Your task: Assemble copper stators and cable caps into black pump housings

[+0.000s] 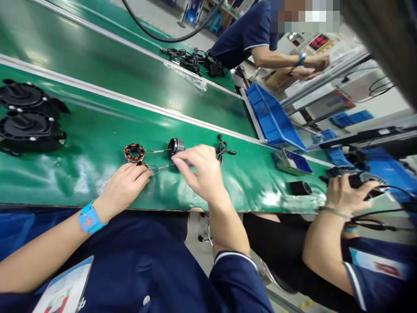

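Left hand [125, 187]: fingers together and bent over the near wire-wound stator [142, 164], which they partly cover; thumb position not readable. Blue wristband [89, 218] on this wrist.

Right hand [203, 169]: thumb and index finger brought together, pinching at the end of the near wires [163, 166], which run across from the near stator. Exact grip on the strands too small to resolve. Other fingers curled, palm toward the bench.

Just beyond the left fingertips: far stator [128, 153], a ring with copper windings round a central opening. Its far wires [159, 151] run right to a black ribbed cap [177, 145], which lies on its side just beyond the right fingertips, opening facing left.

Right of and beyond the right hand: short black cable [222, 150], looped, with connector ends. Well to the left of the left hand: two black round housings [26, 130], side by side, each with a raised central tube.

Farther right on the green work surface [97, 126]: small blue bin [293, 161], contents unclear; black cylinder [300, 188] nearer the edge. Past these, a co-worker's hand [347, 191] grasps a black motor-like part [365, 180].

Beyond the hands, across the bench: heap of black cables [192, 58]; large blue tray [273, 115] to its right; another person [241, 30], arms forward.
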A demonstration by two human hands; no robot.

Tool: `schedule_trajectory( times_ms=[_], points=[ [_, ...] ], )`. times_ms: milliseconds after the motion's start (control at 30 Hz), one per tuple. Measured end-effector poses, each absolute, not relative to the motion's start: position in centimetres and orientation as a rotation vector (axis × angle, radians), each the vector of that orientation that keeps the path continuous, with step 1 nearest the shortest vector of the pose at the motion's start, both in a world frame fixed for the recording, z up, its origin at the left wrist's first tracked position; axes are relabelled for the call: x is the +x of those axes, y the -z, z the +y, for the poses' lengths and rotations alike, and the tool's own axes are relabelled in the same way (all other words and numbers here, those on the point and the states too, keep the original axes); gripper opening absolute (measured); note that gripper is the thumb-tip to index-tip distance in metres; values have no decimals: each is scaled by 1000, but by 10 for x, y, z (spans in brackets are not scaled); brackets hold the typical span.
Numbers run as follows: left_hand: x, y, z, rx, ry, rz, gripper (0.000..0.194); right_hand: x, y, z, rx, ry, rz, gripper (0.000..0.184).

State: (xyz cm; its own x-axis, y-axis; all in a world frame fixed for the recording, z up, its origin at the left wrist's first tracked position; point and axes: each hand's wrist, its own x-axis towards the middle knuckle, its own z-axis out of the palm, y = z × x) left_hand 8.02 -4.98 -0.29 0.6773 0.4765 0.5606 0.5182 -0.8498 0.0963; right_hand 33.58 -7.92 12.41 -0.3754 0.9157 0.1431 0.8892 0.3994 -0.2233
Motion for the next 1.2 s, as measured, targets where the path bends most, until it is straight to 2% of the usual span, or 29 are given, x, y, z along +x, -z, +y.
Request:
schedule_trajectory(
  times_ms=[100,200,300,433,600,767,933,1067,1200],
  points=[
    [77,6,-48,-2869,962,-892,14,304,-75,-53,-1636,-163,-2461,28],
    [73,4,-46,-2923,985,-851,14,299,-56,-47,-1683,-200,-2641,34],
    [68,4,-42,-2999,976,-754,14,295,-57,-57,-1720,-262,-2709,39],
    [57,1,-35,-3111,945,-633,13,304,-68,-65,-1739,-290,-2547,32],
    [40,-13,-11,-3006,972,-824,18,414,-77,-54,-2055,80,-2031,32],
    [35,-9,32,-3087,723,-781,26,511,-58,-58,-2296,70,-2260,48],
    [41,-8,48,-3093,516,-837,36,524,-52,-64,-2161,141,-2274,36],
    [46,-17,43,-3056,489,-918,36,532,-73,-43,-2280,404,-2162,39],
    [51,-25,40,-3036,364,-1001,41,536,-89,-2,-2264,470,-2250,40]
  ],
)
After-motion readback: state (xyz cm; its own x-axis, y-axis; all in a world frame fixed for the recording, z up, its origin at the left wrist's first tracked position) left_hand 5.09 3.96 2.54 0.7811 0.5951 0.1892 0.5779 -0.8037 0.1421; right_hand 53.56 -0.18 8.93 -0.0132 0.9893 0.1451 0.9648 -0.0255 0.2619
